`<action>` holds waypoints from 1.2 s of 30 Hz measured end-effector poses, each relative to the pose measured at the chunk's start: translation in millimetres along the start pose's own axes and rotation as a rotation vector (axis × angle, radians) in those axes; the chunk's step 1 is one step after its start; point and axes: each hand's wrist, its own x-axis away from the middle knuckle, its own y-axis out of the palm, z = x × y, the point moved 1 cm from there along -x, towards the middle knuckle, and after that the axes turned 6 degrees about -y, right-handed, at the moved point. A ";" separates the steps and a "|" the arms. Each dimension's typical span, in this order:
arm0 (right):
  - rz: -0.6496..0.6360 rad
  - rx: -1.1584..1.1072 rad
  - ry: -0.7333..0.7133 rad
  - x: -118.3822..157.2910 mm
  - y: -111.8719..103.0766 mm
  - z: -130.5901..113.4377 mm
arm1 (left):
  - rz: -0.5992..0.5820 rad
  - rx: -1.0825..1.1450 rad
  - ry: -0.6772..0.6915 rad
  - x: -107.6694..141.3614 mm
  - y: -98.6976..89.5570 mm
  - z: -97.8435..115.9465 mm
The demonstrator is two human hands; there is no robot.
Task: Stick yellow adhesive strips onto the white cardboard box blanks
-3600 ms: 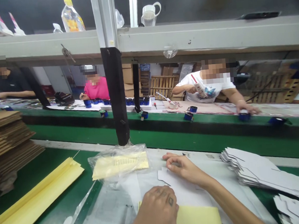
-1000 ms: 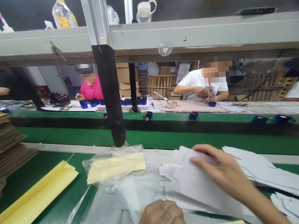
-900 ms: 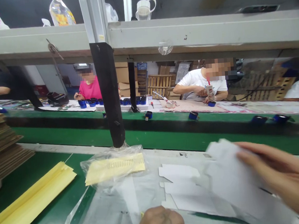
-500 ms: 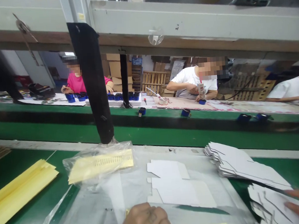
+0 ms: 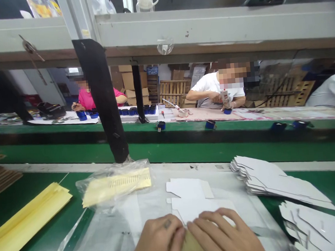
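At the bottom middle, my left hand (image 5: 156, 240) is closed, fingertips pinching a piece of yellow paper (image 5: 191, 244). From the other side my right hand (image 5: 226, 235) grips the same paper, its fingers bent over it, close to my left fingertips. Most of the paper is hidden under both hands. Just beyond them lies a flat white die-cut carton blank (image 5: 188, 188), partly covered by my fingers. A clear plastic bag (image 5: 116, 183) with yellow label sheets inside lies left of that blank.
Stacked white carton blanks (image 5: 276, 179) lie at the right, with a second pile (image 5: 320, 225) nearer. Folded yellow paper (image 5: 30, 225) lies left. A black-wrapped post (image 5: 103, 103) and shelf beam (image 5: 191, 27) stand ahead. Co-workers sit beyond the green belt (image 5: 169, 146), which carries blue parts.
My right hand has left the near pile of white blanks and moved left to the yellow paper beside my left hand. The view has tilted slightly, and the blue parts have shifted a little right.
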 end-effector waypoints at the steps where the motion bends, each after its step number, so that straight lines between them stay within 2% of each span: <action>1: -0.022 0.065 0.025 -11.9 8.0 -3.4 | -0.006 0.055 -0.100 -1.1 -2.7 -0.6; 4: -0.014 0.146 0.096 -29.6 25.4 -4.3 | -0.010 0.129 -0.243 -4.9 -8.0 -1.6; 6: 0.019 0.003 0.099 -32.0 30.8 -2.1 | -0.010 0.128 -0.240 -6.4 -9.3 -1.3; 9: -0.004 -0.329 0.123 -28.4 31.5 0.7 | 0.017 0.147 -0.254 -5.9 -11.2 -0.1; 12: -0.029 -0.473 0.173 -21.5 28.2 2.2 | 0.049 0.126 -0.236 -4.4 -14.0 1.7; 17: -0.014 -0.535 0.230 -14.9 27.0 2.9 | 0.057 0.040 -0.182 -4.0 -14.3 2.0; 27: 0.013 -0.507 0.294 -13.2 31.2 -0.8 | 0.076 -0.045 -0.131 -1.5 -13.9 1.9; 36: 0.099 -0.514 0.242 -14.8 28.6 -0.4 | 0.063 -0.043 -0.128 -3.9 -14.2 1.2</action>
